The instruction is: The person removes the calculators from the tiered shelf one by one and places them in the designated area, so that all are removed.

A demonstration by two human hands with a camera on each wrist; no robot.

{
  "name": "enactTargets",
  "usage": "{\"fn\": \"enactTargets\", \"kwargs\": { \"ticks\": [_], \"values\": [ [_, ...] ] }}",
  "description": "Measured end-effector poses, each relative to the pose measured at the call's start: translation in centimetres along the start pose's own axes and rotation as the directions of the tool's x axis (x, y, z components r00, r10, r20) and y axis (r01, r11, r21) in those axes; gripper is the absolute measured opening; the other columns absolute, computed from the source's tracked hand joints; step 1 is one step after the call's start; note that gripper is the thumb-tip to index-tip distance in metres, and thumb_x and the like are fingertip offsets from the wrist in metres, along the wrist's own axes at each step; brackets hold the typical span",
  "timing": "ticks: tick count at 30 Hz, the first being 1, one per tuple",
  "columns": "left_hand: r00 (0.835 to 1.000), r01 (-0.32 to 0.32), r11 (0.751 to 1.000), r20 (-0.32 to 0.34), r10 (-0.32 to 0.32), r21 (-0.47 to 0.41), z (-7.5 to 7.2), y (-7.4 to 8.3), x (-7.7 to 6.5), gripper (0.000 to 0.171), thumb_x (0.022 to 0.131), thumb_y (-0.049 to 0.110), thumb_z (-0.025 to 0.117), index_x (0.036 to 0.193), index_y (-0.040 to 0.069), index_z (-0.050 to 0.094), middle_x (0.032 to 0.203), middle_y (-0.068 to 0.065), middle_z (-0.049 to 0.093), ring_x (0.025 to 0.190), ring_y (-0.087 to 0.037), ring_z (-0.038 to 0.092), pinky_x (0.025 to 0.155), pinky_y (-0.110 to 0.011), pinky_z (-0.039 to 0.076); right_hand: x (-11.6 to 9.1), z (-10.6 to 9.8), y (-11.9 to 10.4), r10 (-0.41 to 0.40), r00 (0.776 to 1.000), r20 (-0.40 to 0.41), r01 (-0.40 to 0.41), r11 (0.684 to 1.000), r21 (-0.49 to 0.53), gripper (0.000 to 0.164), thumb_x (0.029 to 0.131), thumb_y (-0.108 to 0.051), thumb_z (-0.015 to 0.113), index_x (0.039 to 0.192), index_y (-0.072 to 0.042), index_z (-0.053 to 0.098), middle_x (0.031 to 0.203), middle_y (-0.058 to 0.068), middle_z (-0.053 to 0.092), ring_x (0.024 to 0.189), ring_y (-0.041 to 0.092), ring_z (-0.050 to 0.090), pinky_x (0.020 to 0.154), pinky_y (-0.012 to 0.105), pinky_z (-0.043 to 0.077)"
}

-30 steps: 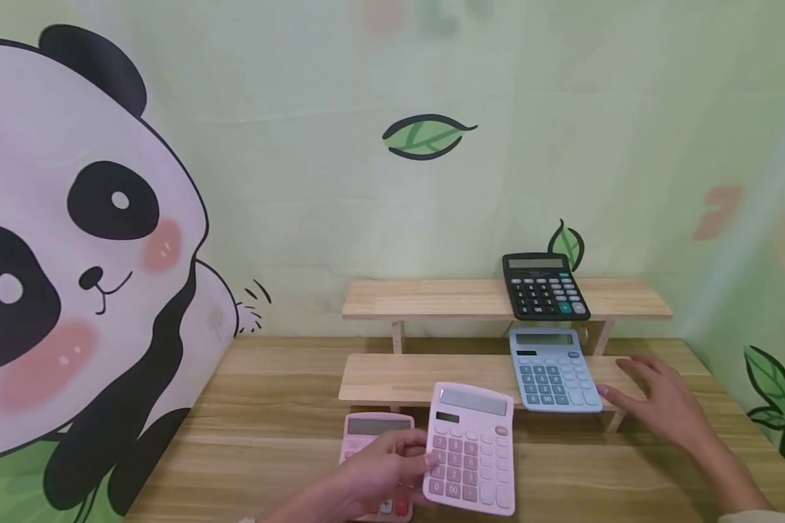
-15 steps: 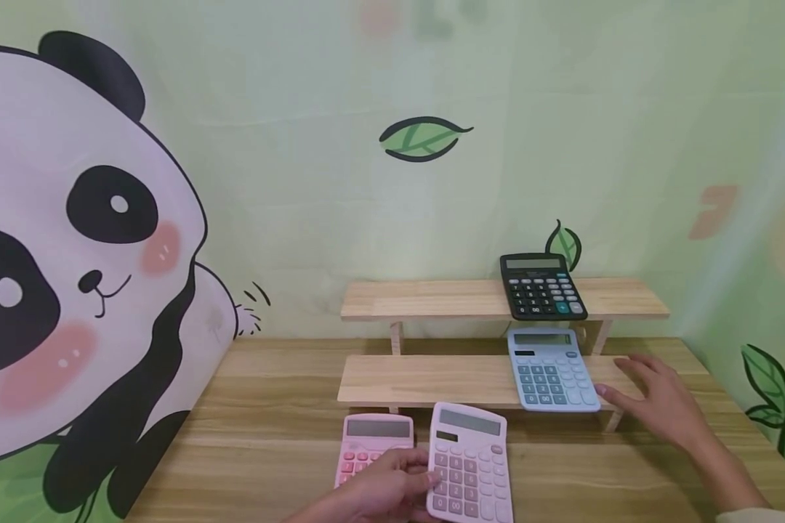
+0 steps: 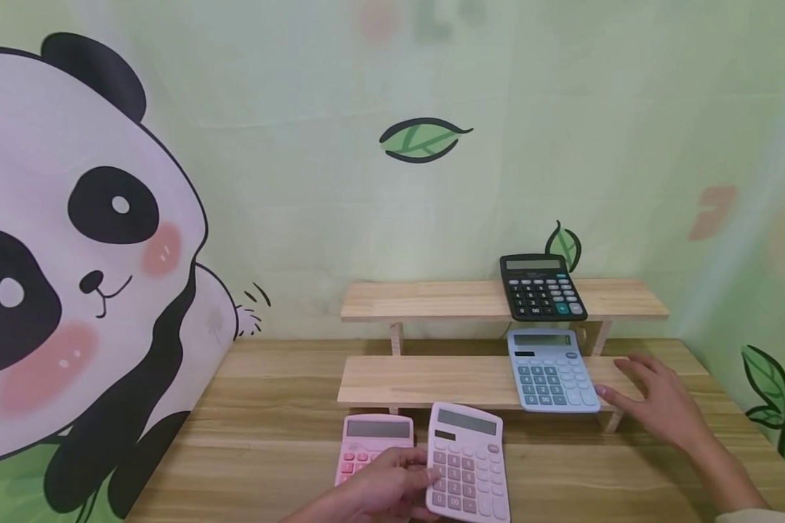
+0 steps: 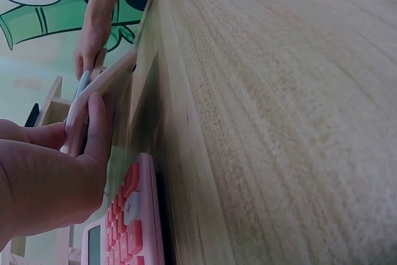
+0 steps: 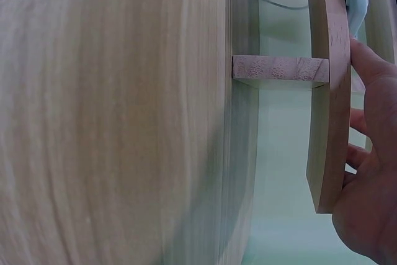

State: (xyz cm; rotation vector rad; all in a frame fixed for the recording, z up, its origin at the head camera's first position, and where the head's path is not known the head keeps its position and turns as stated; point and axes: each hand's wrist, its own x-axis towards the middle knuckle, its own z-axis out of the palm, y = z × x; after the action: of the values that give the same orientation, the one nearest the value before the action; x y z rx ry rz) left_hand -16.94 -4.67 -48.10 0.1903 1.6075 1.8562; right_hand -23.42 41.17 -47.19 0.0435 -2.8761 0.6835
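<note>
Left hand (image 3: 386, 483) has the left edge of the pale pink calculator (image 3: 480, 465) pinched, thumb on the keys side, fingers behind! That calculator tilts in front of the lower shelf (image 3: 425, 379), just right of the deeper pink calculator (image 3: 379, 428), which lies on the table (image 3: 268, 407) partly hidden by the hand. And the right hand (image 3: 667, 403) sits spread and relaxed at the lower shelf's right end, thumb tip right by the blue calculator's (image 3: 552, 378) lower right edge, contact hard to call. Above, the black calculator (image 3: 543, 287) leans on the upper shelf (image 3: 425, 299)
</note>
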Motion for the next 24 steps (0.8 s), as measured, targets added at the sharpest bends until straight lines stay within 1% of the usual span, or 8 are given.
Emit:
{"fn": "enactTargets", "kwargs": {
  "ticks": [9,13,20,24],
  "values": [
    [1.000,0.008,1.000,0.009,-0.008,-0.020,-0.19,-0.11,0.01,0.028,0.108,0.006,0.056,0.133,-0.008,0.060,0.112,-0.014,0.074,0.106,-0.028,0.073,0.092,-0.049,0.064,-0.09,-0.06,-0.12,-0.011,1.000,-0.009,0.011,1.000,0.001,0.089,0.098,-0.059,0.069,0.145,0.014,0.050,0.153,0.044,0.032,0.138,0.067,0.028,0.107,0.085,0.027],
    [1.000,0.008,1.000,0.026,-0.007,-0.015,-0.28,-0.18,0.03,0.028,0.108,0.005,0.056,0.132,-0.009,0.060,0.113,-0.015,0.074,0.105,-0.029,0.073,0.092,-0.049,0.064,-0.18,-0.03,-0.10,-0.010,1.000,-0.007,0.010,1.000,0.001,0.089,0.098,-0.059,0.069,0.145,0.014,0.050,0.153,0.044,0.032,0.137,0.067,0.028,0.107,0.085,0.027],
    [0.998,0.029,0.999,0.061,-0.028,-0.016,-0.28,-0.02,-0.05,0.029,0.107,0.004,0.055,0.132,-0.009,0.060,0.116,-0.017,0.075,0.105,-0.029,0.073,0.094,-0.049,0.063,-0.10,0.03,0.01,-0.015,1.000,-0.010,0.015,1.000,-0.004,0.088,0.098,-0.059,0.069,0.145,0.014,0.051,0.153,0.044,0.033,0.137,0.067,0.029,0.107,0.085,0.028],
    [0.998,0.019,1.000,0.055,-0.019,-0.007,-0.18,-0.07,-0.07,0.029,0.107,0.003,0.055,0.132,-0.010,0.061,0.116,-0.017,0.075,0.104,-0.029,0.073,0.093,-0.049,0.064,-0.08,0.08,0.06,-0.012,1.000,-0.008,0.011,1.000,-0.008,0.089,0.098,-0.059,0.068,0.145,0.014,0.051,0.152,0.044,0.033,0.137,0.067,0.029,0.107,0.085,0.028]
  ]
}}
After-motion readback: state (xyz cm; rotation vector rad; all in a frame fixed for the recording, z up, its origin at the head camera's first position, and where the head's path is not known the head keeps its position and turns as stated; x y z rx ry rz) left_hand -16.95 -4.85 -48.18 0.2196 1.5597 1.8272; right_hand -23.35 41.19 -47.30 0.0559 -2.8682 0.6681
